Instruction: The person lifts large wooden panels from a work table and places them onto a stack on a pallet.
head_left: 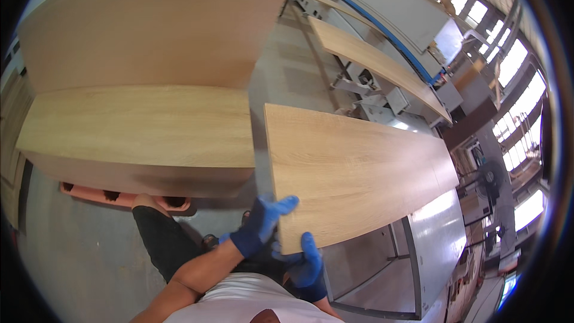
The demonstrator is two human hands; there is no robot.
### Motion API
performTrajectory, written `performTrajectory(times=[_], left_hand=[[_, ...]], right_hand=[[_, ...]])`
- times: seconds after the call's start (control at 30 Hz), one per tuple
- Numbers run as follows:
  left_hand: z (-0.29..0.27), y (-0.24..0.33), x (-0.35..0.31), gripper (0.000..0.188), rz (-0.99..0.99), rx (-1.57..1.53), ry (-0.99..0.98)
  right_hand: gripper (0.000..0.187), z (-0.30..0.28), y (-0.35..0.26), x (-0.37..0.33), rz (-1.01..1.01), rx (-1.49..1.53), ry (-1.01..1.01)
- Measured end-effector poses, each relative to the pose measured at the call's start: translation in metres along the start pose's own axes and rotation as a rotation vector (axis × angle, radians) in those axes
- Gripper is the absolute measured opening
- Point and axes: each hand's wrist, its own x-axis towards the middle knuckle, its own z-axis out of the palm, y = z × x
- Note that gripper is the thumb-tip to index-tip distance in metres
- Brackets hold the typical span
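A long light wood-grain board (353, 173) stretches from in front of me out to the right. My left hand (263, 218), in a blue glove, is closed on the board's left end, its thumb lying over the top face. Lower down, my right hand (307, 266), gloved the same way, grips the near corner with its thumb on top. The fingers of both hands are largely hidden beneath the board. To the left of my left hand stands a stack of similar boards (137, 125), its top face bare wood-grain.
Under the stack is an orange-red pallet (101, 196). A shiny metal-topped frame table (439, 233) stands below the held board's far end. Another wood-grain board (376, 66) rests along a machine (382, 6) with a blue edge. A tall brown panel (161, 24) rises behind the stack.
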Motion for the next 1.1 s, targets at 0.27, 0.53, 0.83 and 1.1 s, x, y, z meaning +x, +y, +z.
performTrajectory(times=[0.27,0.53,0.83,1.1], left_hand=[[-0.196,0.091,-0.088,0.024,0.461,-0.268,0.456],[-0.425,0.088,-0.190,0.038,1.107,0.398,0.973],[-0.327,0.078,-0.160,0.046,0.936,-0.449,0.817],[-0.402,0.049,-0.064,0.046,0.569,-0.120,1.351]], right_hand=[[0.051,-0.051,-0.039,-0.001,-0.140,0.466,0.051],[0.051,-0.213,-0.131,0.023,-0.664,0.077,0.270],[0.049,-0.046,-0.007,0.061,-0.180,0.181,0.109],[0.040,0.003,0.096,0.142,0.232,-0.574,-0.651]])
